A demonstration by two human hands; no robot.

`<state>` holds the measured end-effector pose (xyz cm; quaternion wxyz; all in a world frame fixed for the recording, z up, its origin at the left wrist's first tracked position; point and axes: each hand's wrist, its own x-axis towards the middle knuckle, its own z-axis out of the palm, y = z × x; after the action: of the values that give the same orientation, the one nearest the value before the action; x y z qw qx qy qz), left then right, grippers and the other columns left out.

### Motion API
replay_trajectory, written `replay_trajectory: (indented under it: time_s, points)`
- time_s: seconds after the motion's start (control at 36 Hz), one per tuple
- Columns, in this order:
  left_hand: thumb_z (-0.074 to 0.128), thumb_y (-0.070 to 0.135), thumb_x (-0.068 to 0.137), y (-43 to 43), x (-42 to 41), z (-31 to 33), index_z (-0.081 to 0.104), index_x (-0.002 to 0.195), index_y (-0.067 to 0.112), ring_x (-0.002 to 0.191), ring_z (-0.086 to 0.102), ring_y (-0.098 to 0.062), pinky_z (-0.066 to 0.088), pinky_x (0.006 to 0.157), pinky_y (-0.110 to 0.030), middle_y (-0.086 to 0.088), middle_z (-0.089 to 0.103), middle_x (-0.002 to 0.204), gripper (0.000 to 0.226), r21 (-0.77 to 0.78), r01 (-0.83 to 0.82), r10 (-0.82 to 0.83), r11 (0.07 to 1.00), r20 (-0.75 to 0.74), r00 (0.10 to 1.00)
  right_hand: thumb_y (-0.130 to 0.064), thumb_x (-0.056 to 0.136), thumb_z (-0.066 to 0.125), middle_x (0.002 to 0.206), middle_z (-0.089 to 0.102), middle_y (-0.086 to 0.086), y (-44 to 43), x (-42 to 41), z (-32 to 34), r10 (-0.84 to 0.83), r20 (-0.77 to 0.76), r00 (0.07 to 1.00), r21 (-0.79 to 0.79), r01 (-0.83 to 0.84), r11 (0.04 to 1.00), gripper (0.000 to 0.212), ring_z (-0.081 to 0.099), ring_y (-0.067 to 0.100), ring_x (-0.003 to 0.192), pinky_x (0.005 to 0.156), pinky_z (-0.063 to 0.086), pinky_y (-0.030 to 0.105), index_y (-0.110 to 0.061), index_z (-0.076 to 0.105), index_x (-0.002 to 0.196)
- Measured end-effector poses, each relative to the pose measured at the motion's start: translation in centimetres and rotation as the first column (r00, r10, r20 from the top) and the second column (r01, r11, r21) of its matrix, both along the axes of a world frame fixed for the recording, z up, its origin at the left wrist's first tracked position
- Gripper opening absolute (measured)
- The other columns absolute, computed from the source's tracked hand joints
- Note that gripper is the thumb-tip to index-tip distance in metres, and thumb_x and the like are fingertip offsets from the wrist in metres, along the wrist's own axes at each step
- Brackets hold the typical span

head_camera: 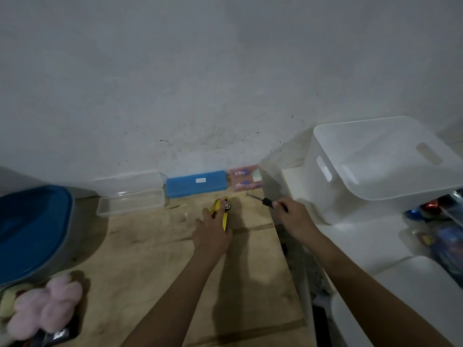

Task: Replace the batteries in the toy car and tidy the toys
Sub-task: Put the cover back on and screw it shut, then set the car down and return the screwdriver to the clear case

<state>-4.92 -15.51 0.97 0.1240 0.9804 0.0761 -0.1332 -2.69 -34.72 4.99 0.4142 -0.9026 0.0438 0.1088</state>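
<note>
A yellow toy car (218, 207) lies tipped on its side on the wooden table (155, 246), one black wheel facing right. My left hand (213, 232) grips the car from the near side. My right hand (292, 216) holds a small black-handled screwdriver (263, 201), its thin tip pointing left and away, a short way to the right of the car. A pink pack of batteries (244, 181) lies against the wall just behind the screwdriver.
A blue case (196, 187) and an open clear plastic box (130, 196) sit along the wall. A blue-lidded bin (30, 234) stands left, pink plush toys (47, 306) at lower left. White bins (380, 166) and packaged toys (441, 231) fill the right.
</note>
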Motion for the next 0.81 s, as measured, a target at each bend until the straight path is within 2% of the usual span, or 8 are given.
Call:
replay_trajectory:
  time_s: [0.08, 0.17, 0.25, 0.36, 0.58, 0.81]
  points:
    - [0.043, 0.048, 0.091, -0.4, 0.4, -0.5, -0.005, 0.147, 0.041, 0.113, 0.043, -0.032, 0.044, 0.086, -0.042, -0.013, 0.032, 0.135, 0.073, 0.023, 0.019, -0.019, 1.000, -0.010, 1.000, -0.022, 0.098, 0.043, 0.067, 0.049, -0.002, -0.3, 0.4, -0.5, 0.012, -0.003, 1.000, -0.007, -0.012, 1.000, 0.020, 0.045, 0.011, 0.063, 0.055, 0.032, 0.022, -0.013, 0.054, 0.083]
    - [0.038, 0.053, 0.092, -1.1, 0.6, -0.7, -0.008, 0.146, 0.043, 0.124, 0.034, -0.035, 0.036, 0.096, -0.051, -0.015, 0.026, 0.142, 0.072, 0.069, 0.051, -0.048, 0.996, -0.051, 0.998, -0.025, 0.098, 0.043, 0.070, 0.052, 0.001, -0.4, 0.7, -1.1, 0.030, -0.005, 1.000, -0.031, -0.030, 0.999, 0.020, 0.048, 0.017, 0.067, 0.056, 0.033, 0.026, -0.015, 0.055, 0.085]
    - [0.037, 0.050, 0.094, -1.5, 0.7, -0.9, -0.008, 0.145, 0.047, 0.128, 0.028, -0.039, 0.032, 0.098, -0.057, -0.013, 0.017, 0.148, 0.068, 0.010, 0.029, -0.028, 1.000, -0.086, 0.996, -0.027, 0.098, 0.043, 0.067, 0.051, 0.001, -0.3, 0.7, -1.5, 0.033, -0.010, 0.999, -0.019, -0.033, 0.999, 0.020, 0.047, 0.018, 0.064, 0.056, 0.033, 0.029, -0.017, 0.055, 0.085]
    - [0.041, 0.043, 0.095, -2.0, 1.0, -0.8, -0.004, 0.145, 0.047, 0.127, 0.030, -0.041, 0.039, 0.097, -0.054, -0.016, 0.009, 0.149, 0.068, -0.117, -0.026, 0.016, 0.993, -0.092, 0.996, -0.026, 0.098, 0.043, 0.066, 0.049, -0.001, -0.3, 0.8, -1.6, 0.038, -0.019, 0.999, -0.017, -0.038, 0.999, 0.018, 0.045, 0.014, 0.062, 0.056, 0.033, 0.028, -0.017, 0.054, 0.086]
    - [0.044, 0.045, 0.092, -3.1, 0.0, -2.2, -0.002, 0.146, 0.044, 0.118, 0.037, -0.036, 0.042, 0.089, -0.048, -0.023, 0.023, 0.141, 0.071, 0.092, -0.101, 0.105, 0.991, -0.039, 0.994, -0.024, 0.098, 0.043, 0.066, 0.047, -0.006, -0.6, 0.3, -2.2, 0.050, -0.028, 0.998, -0.021, -0.050, 0.999, 0.018, 0.044, 0.008, 0.063, 0.053, 0.030, 0.023, -0.017, 0.052, 0.084]
    - [0.041, 0.055, 0.091, -3.0, 0.0, -2.3, -0.003, 0.147, 0.039, 0.122, 0.038, -0.039, 0.035, 0.099, -0.048, -0.023, 0.022, 0.144, 0.073, 0.037, -0.096, 0.100, 0.995, -0.132, 0.986, -0.025, 0.098, 0.042, 0.065, 0.044, -0.007, -0.4, 0.0, -2.7, 0.047, -0.058, 0.997, -0.036, -0.049, 0.998, 0.018, 0.041, 0.007, 0.062, 0.052, 0.027, 0.022, -0.017, 0.049, 0.083]
